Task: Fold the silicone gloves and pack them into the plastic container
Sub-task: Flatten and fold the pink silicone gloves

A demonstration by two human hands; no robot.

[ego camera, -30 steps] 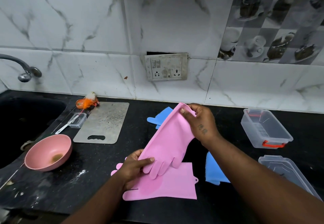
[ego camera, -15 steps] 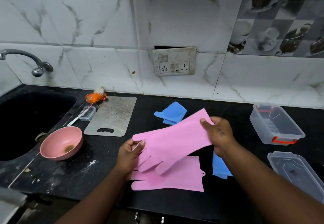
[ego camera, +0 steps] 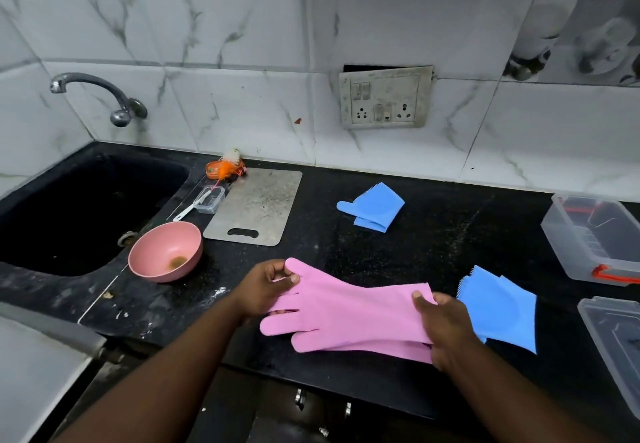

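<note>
A pink silicone glove (ego camera: pixel 349 311) lies stretched flat on top of a second pink glove (ego camera: pixel 408 351) near the counter's front edge. My left hand (ego camera: pixel 266 286) pinches its finger end. My right hand (ego camera: pixel 443 325) grips both cuffs at the right. One blue glove (ego camera: pixel 502 307) lies just right of my right hand. Another blue glove (ego camera: pixel 374 207), folded, lies farther back. The clear plastic container (ego camera: pixel 588 238) with red latches stands open at the right edge, and its lid (ego camera: pixel 616 342) lies in front of it.
A pink bowl (ego camera: pixel 166 252) sits by the black sink (ego camera: pixel 76 210) at the left. Behind it lie a steel chopping board (ego camera: pixel 256 207), a small clear box (ego camera: pixel 209 200) and an orange scrubber (ego camera: pixel 225 169). A tap (ego camera: pixel 93 92) juts from the tiled wall.
The raised pink glove came down and now lies flat over the other pink glove. My right hand dropped from up high to the cuff end on the counter.
</note>
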